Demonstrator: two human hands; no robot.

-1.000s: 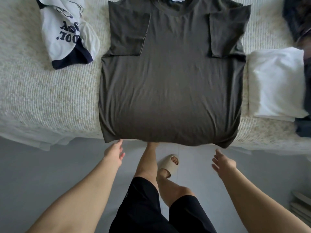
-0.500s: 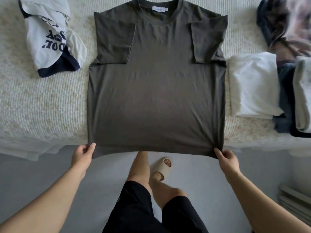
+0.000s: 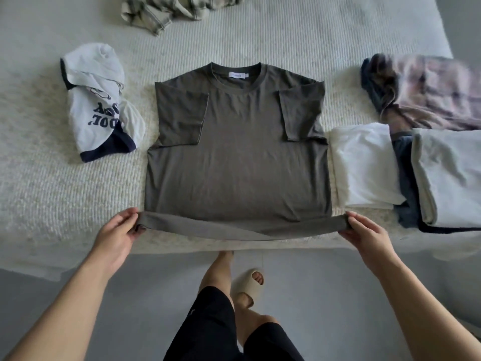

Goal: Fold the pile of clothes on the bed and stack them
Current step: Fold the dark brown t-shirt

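My left hand (image 3: 117,237) and right hand (image 3: 365,237) each pinched a bottom corner of the grey T-shirt (image 3: 236,162), its hem turned up between them; the shirt lay flat on the bed (image 3: 52,194) ahead of my hands, sleeves folded in.

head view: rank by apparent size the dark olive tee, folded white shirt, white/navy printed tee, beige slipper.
Largest to smallest as they look:
1. dark olive tee
2. folded white shirt and white/navy printed tee: look alike, not ranked
3. beige slipper, partly hidden behind the leg
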